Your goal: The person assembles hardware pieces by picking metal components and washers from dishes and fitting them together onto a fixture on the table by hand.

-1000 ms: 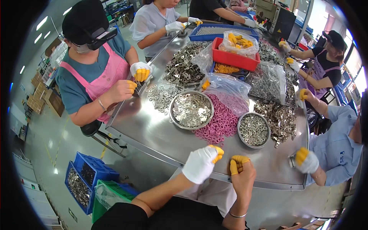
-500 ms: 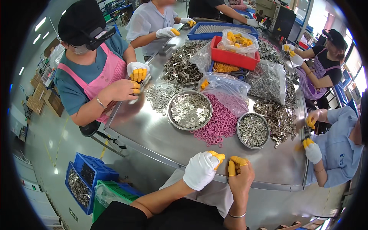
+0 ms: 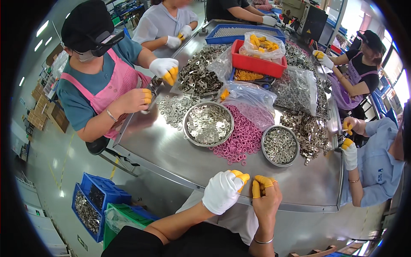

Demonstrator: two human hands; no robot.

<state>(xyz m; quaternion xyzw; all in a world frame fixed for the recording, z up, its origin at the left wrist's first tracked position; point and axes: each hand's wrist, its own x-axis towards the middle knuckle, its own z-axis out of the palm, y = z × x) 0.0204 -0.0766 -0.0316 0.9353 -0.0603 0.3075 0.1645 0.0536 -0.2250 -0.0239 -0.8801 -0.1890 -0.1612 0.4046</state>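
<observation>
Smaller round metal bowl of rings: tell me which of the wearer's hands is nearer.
Right. In the picture, the right hand is just below the smaller round metal bowl; the left hand is farther off, below and to its left.

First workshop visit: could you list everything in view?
Table: 1, silver, centre
Bowls: 2, silver, table's near half
Pink rings: many, pink, between bowls
Metal parts: many, silver, across table
Bin: 1, red, table's far half
Tray: 1, blue, behind bin
Bags: several, clear, around bin
Crates: several, blue and green, floor left
Cartons: several, brown, far left
Workers: at least 5, mixed clothing, around table
Left hand: 1, white glove, table's near edge
Right hand: 1, yellow fingertips, table's near edge
</observation>
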